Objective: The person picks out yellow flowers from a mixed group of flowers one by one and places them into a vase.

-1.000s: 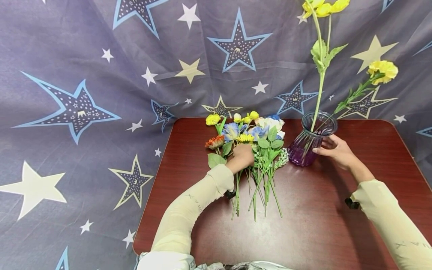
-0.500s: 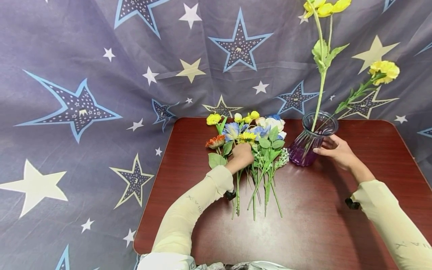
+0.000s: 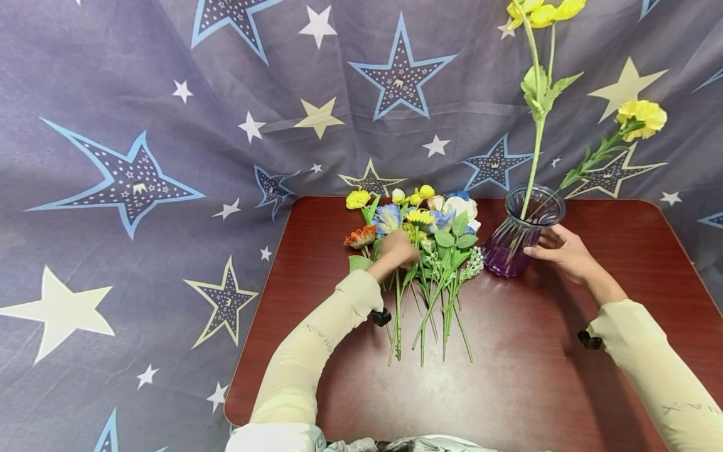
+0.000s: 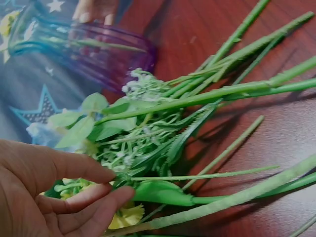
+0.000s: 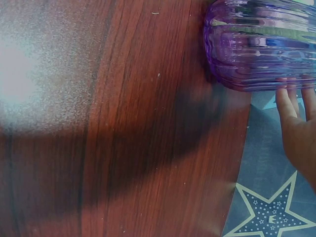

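Observation:
My left hand (image 3: pixel 398 250) is in among a pile of artificial flowers, pinching a thin green stem (image 4: pixel 207 176) between thumb and fingertips in the left wrist view. A yellow daisy-like flower (image 3: pixel 419 217) stands just above those fingers. Around it lie blue flowers (image 3: pixel 387 219), an orange flower (image 3: pixel 360 237), a white flower (image 3: pixel 460 206) and green leaves (image 3: pixel 444 238). On the right, my right hand (image 3: pixel 572 256) holds the side of a clear purple glass vase (image 3: pixel 511 248); its fingers (image 5: pixel 285 106) touch the ribbed glass. Two yellow-flowered stems stand in the vase.
The reddish-brown table (image 3: pixel 508 389) carries everything. Several bare stem ends (image 3: pixel 445 339) point toward its front edge. Behind hangs a grey-purple cloth with stars (image 3: pixel 316 118). The tall yellow blooms (image 3: pixel 543 16) rise well above the vase.
My left hand has shifted slightly left. The yellow daisy-like flower has moved up and right, and its stem end a little left. The right hand and vase stay where they were.

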Motion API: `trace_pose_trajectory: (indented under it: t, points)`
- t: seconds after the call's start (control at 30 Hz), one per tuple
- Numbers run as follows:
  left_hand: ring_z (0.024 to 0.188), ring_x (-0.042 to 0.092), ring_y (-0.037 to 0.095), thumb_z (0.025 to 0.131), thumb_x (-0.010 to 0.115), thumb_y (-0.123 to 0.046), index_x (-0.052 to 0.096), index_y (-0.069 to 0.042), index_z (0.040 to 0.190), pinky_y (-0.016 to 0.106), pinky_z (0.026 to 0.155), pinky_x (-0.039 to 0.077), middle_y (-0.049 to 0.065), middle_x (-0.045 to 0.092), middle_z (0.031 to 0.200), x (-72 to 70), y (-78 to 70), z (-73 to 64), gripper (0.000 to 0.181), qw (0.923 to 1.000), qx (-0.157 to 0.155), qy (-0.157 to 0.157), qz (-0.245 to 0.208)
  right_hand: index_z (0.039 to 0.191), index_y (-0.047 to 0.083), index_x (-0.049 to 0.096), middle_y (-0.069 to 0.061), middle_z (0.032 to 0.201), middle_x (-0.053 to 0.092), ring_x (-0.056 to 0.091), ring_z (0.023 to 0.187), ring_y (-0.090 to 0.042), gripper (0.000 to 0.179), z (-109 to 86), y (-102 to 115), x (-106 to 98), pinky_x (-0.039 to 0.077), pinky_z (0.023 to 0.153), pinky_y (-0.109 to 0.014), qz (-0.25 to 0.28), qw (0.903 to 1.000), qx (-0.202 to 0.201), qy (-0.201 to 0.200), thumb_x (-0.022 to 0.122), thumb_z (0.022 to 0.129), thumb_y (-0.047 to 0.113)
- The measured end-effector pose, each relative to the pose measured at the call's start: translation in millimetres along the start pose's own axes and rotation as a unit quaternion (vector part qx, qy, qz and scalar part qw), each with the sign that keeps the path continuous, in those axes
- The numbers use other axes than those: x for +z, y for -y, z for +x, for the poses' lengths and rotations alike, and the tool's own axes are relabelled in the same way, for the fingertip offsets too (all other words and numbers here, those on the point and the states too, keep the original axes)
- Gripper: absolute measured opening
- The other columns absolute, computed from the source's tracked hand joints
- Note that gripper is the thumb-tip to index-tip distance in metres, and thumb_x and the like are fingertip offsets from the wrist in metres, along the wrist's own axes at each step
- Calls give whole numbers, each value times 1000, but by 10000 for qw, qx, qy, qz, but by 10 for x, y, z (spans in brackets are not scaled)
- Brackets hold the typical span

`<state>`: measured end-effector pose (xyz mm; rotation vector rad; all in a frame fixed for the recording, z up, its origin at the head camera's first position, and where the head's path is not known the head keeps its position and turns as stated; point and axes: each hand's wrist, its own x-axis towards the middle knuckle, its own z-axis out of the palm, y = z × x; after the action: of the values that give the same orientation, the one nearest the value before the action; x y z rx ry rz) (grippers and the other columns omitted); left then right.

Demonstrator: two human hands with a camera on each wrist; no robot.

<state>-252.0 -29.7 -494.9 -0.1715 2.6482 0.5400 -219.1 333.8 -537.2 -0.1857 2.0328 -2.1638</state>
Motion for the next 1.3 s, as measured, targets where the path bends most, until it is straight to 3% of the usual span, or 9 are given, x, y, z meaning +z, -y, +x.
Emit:
trace_pose_trajectory:
  t: [0.17,0.3,0.4,0.67,0.8,0.9,1.03,1.17,1.3]
  points:
    - [59,73,22,80,79,-2,57,-9,67,33,63,64,4,58,50,-120,27,65,27,9941,-179,402,-989,128,29,58,20,116,69,65,105,7,62,2,11,3,55,86,-10,-134,9999,-64,-3,67,87,-17]
    - [64,75,28,78,77,6,64,4,89,42,78,65,9,60,54,-172,36,101,18,9820,-370,573,-1763,127,29,59,20,116,69,65,105,7,61,8,8,1,55,86,-10,-162,9998,-67,-13,67,87,-17]
    - [76,77,35,76,74,11,66,8,92,46,83,64,11,60,53,-199,33,110,18,9744,-453,617,-2115,127,30,59,20,116,69,66,104,7,61,15,1,-5,56,85,-11,-133,9999,-29,-18,67,88,-17]
    - [86,78,35,77,74,9,62,-4,63,46,83,64,8,62,53,-321,-2,49,23,9746,-278,694,-2111,126,30,59,21,114,69,66,103,8,61,10,7,-2,56,83,-11,-149,9999,-2,-46,67,88,-17]
    - [67,75,27,78,74,6,54,-13,55,37,65,63,5,59,52,-384,15,20,36,9753,-67,640,-2113,126,28,60,19,115,70,66,104,6,60,-2,9,15,56,85,-11,-29,10000,-31,-13,67,87,-17]
    - [52,65,18,79,73,5,50,-15,53,29,52,53,3,59,52,-418,36,2,40,9712,91,613,-2301,126,28,59,19,115,69,66,104,7,59,-8,7,16,56,85,-11,-53,10000,-18,-15,66,88,-17]
    - [45,50,13,83,73,3,49,-15,52,30,57,47,0,55,51,-445,55,-4,44,9636,308,519,-2606,125,29,59,20,114,69,65,103,8,60,-7,4,7,55,85,-10,-147,9999,-4,-45,67,88,-17]
    - [49,34,11,87,72,1,44,-17,56,31,62,43,-3,42,56,-465,50,8,45,9640,529,279,-2590,126,29,59,20,115,69,65,103,7,61,3,-2,-3,55,85,-10,-144,9999,-30,-40,67,88,-17]
    - [57,29,14,90,66,1,48,-15,66,31,63,36,0,44,71,-477,36,16,34,9593,704,60,-2734,125,29,59,20,115,69,65,103,8,60,5,-2,-5,55,85,-10,-179,9998,-37,-42,67,87,-17]
